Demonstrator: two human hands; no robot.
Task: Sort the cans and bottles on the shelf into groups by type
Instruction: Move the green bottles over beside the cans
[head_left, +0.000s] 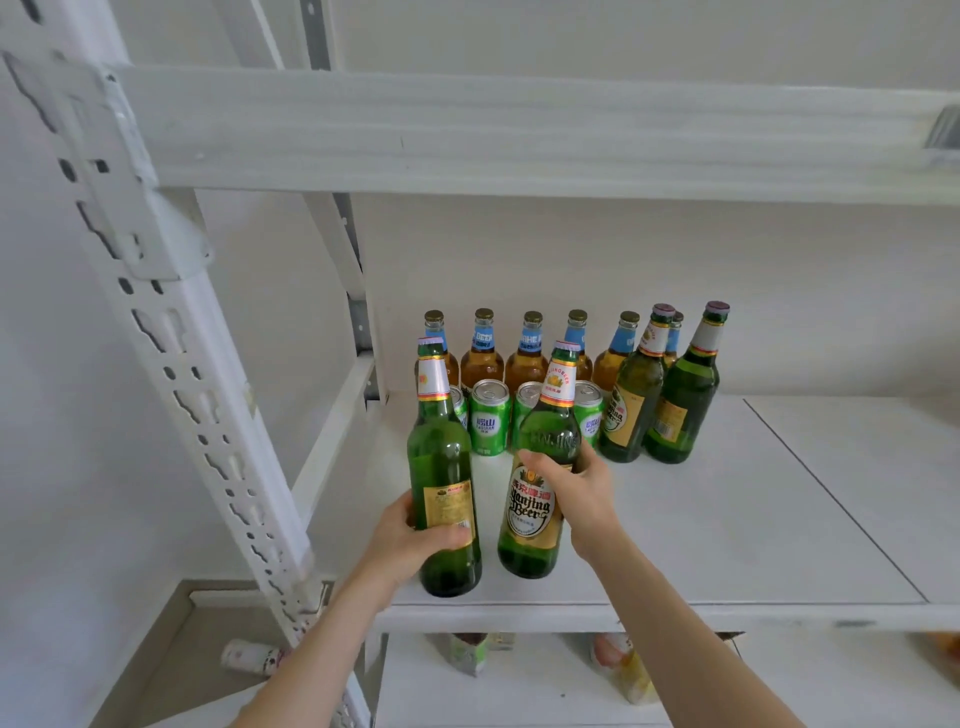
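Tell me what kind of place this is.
Probably a storeroom or stockroom: a white slotted metal rack, beer bottles and green cans lined up on its shelf, and packaged goods on the level below.

Two bare slender forearms (322, 639), a bare left hand (410, 538) and right hand (579, 486).

A: Where is free room found on the shelf (727, 519)?
B: Right of the green cans (489, 423), beyond two green bottles (688, 395).
A: What is blocked?
B: Behind the cans, by amber bottles (482, 364); in front, by two gripped bottles (441, 452).
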